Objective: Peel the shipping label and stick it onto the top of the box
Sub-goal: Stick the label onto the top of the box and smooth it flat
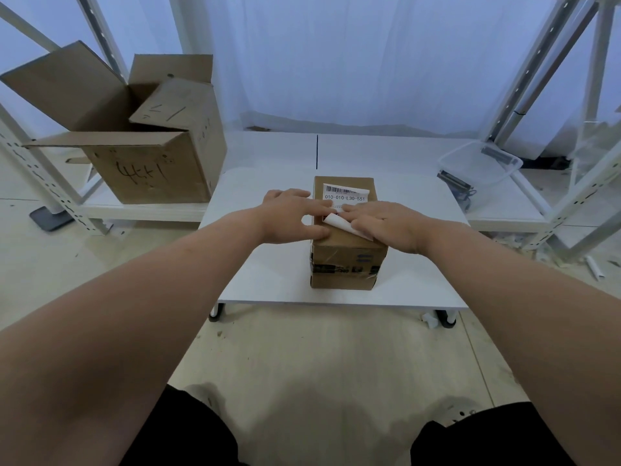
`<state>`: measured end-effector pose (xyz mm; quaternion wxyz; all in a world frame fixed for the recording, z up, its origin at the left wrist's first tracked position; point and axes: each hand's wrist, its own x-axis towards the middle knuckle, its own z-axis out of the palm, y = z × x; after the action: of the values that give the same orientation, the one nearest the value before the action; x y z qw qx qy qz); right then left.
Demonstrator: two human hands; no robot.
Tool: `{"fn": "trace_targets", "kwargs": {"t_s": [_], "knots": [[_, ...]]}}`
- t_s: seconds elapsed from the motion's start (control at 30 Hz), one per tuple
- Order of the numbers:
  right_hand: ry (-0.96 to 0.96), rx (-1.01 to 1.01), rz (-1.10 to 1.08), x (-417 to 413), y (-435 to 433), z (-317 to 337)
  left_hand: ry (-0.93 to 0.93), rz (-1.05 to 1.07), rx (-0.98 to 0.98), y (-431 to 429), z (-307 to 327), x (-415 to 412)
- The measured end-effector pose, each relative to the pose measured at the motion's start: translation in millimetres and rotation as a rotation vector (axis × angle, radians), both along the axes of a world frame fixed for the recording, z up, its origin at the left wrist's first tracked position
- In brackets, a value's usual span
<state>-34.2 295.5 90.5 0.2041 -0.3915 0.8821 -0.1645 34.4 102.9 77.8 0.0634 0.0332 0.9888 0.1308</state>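
Note:
A small taped cardboard box (pixel 346 260) stands on a low white table (pixel 268 274). A white shipping label (pixel 345 193) with a barcode and the code 010-010-L30-551 lies on the far part of the box top. Its near part is hidden under my fingers. My left hand (pixel 292 218) lies across the box's left top edge, fingers stretched flat toward the label. My right hand (pixel 386 223) rests flat on the right side of the top. A curled white strip of backing paper (pixel 342 223) sticks out from under my right hand.
A large open cardboard box (pixel 148 163) sits on a low shelf at the left. A clear plastic bin (pixel 480 169) with dark items stands at the right. White metal rack posts (pixel 524 79) rise on both sides. My knees are at the bottom edge.

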Motion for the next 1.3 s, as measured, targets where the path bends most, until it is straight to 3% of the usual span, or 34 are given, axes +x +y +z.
{"fn": "trace_targets", "kwargs": {"t_s": [0.1, 0.3, 0.43, 0.57, 0.73, 1.0, 1.17, 1.3], "knots": [[-0.091, -0.117, -0.176, -8, 11, -1, -0.018, 0.016, 0.022, -7, -3, 1], [0.171, 0.008, -0.012, -15, 11, 0, 0.021, 0.037, 0.166, -11, -3, 3], [0.215, 0.026, 0.030, -17, 3, -3, 0.035, 0.025, 0.210, -9, -1, 4], [0.234, -0.018, 0.009, -16, 0, -2, 0.058, 0.198, 0.420, 0, 3, 0], [0.360, -0.082, -0.053, -14, -9, -9, 0.195, 0.233, 0.237, 12, -2, -18], [0.255, -0.211, -0.089, -16, -4, -9, 0.250, 0.128, 0.238, 5, -8, -25], [0.217, -0.213, -0.103, -16, -4, -9, 0.165, 0.117, 0.225, -1, -12, -19], [0.158, -0.247, -0.117, -11, -5, -5, 0.122, 0.156, 0.330, -2, -10, -12]]}}
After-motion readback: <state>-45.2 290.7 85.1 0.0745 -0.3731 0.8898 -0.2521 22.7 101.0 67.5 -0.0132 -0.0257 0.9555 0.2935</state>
